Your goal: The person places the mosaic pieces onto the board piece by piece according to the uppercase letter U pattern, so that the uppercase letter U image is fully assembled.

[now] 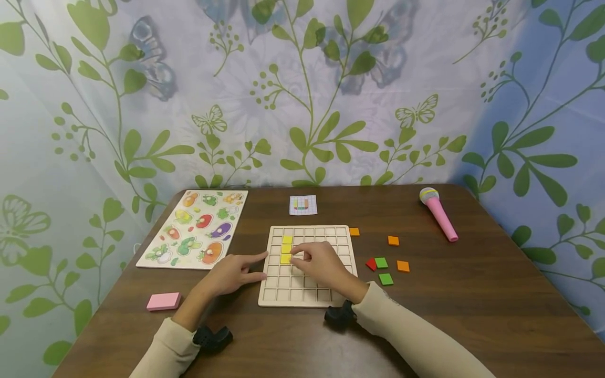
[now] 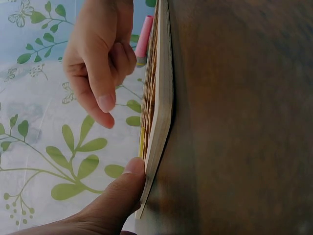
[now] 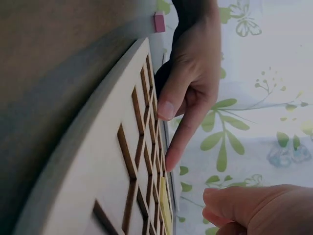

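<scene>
A wooden grid board (image 1: 295, 299) lies on the table with three yellow square tiles (image 1: 287, 240) in one column near its left side. My left hand (image 1: 229, 274) touches the board's left edge with its straight index finger and thumb, spread apart. Above the grid, by the lowest yellow tile, is my right hand (image 1: 323, 262), thumb and index finger pointing left. In the left wrist view the right hand's fingertips (image 2: 105, 102) are raised off the board with nothing showing between them. The right wrist view shows its thumb and finger close together.
Orange tiles (image 1: 393, 240), green tiles (image 1: 385, 279) and a red tile (image 1: 371, 264) lie right of the board. A pattern card (image 1: 303, 205) is behind it. A vegetable puzzle board (image 1: 194, 228), a pink block (image 1: 163, 301) and a pink toy microphone (image 1: 441, 215) also lie on the table.
</scene>
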Motion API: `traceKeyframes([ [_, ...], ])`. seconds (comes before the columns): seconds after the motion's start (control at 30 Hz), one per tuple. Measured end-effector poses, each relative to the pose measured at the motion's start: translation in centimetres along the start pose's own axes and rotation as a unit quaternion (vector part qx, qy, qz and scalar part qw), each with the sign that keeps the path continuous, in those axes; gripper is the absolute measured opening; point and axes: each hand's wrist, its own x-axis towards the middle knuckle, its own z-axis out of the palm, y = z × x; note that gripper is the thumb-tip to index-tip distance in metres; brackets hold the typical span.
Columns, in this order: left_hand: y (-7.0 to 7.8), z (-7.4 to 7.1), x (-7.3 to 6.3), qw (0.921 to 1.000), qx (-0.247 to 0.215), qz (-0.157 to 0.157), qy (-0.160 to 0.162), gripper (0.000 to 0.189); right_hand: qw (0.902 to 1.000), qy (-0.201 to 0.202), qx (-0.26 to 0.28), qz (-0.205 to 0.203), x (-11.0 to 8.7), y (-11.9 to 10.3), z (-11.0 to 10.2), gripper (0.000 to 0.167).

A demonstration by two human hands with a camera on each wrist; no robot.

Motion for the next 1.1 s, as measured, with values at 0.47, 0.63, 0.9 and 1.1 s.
traceKeyframes([
  [0.47, -0.1, 0.0, 0.0, 1.0, 0.002, 0.002, 0.003, 0.065, 0.9997, 0.018, 0.015, -0.004, -3.8, 0.2, -2.5, 0.019],
  [0.63, -0.1, 0.0, -0.1, 1.0, 0.001, 0.002, 0.004, 0.065, 0.9998, 0.018, 0.01, -0.006, -5.3, 1.2, -3.5, 0.02],
  [0.9, -0.1, -0.1, -0.1, 1.0, -0.001, 0.0, 0.001, 0.065, 0.9983, 0.016, -0.021, -0.053, -6.9, 3.3, -5.8, 0.019],
  [1.1, -0.2, -0.1, 0.1, 1.0, -0.003, 0.004, 0.002, 0.067, 0.996, 0.039, -0.035, -0.073, -7.7, 4.7, -7.9, 0.018],
])
